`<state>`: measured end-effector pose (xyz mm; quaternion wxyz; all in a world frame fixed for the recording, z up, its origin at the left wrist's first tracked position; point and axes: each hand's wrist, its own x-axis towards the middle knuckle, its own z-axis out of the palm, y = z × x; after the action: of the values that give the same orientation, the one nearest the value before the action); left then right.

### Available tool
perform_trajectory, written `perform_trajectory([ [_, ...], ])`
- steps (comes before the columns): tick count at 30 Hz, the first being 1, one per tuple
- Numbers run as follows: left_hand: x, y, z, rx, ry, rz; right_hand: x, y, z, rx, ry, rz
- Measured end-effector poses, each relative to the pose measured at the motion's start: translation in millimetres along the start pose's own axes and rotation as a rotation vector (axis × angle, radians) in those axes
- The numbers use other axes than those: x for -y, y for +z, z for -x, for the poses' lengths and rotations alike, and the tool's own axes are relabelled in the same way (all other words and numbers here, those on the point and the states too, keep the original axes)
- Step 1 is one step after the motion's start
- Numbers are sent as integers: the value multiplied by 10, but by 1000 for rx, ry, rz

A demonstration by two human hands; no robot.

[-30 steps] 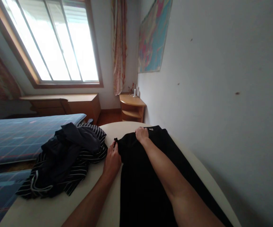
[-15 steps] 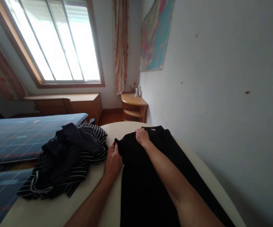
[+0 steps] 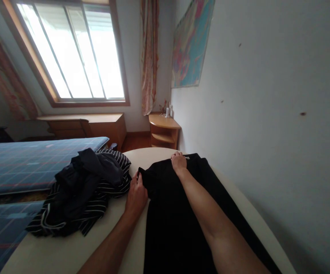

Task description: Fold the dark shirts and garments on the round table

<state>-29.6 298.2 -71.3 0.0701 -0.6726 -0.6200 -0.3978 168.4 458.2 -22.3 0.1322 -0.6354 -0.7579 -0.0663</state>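
Your L hand pinches the side edge of the blk garment, fingers closed on cloth. Your R hand is at its top edge, nr the collar tag; grip unclear. Garment lies on the rnd table, R of the striped clothes.

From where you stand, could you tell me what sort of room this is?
Probably a bedroom: there is a plaid mattress, a curtained window and a wooden desk.
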Motion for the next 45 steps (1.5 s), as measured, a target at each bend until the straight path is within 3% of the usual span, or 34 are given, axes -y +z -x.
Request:
perform_trajectory([
  [5,22,21,13,-18,-7,15,62,9,26,-26,45,-12],
  [9,10,11,11,-27,-26,-6,171,16,127,-14,1,-39],
  [17,-116,-125,-38,-69,-36,-31,302,71,322,270,-95,-230],
  [23,-250,-220,-43,-36,106,97,266,-181,363,233,-70,-499],
  [25,-303,-229,-35,-5,168,149,242,-336,378,336,-3,-700],
  [28,-391,-235,-19,82,270,208,189,-575,425,611,108,-1049],
  [30,-446,-249,-7,149,349,242,151,-695,479,697,101,-1053],
  [34,-492,-302,27,242,425,264,82,-773,627,608,63,-883],
  [40,-335,-379,100,316,303,165,-60,-682,815,501,117,-953],
  [45,-223,-433,151,369,251,84,-195,-567,906,377,31,-729],
])
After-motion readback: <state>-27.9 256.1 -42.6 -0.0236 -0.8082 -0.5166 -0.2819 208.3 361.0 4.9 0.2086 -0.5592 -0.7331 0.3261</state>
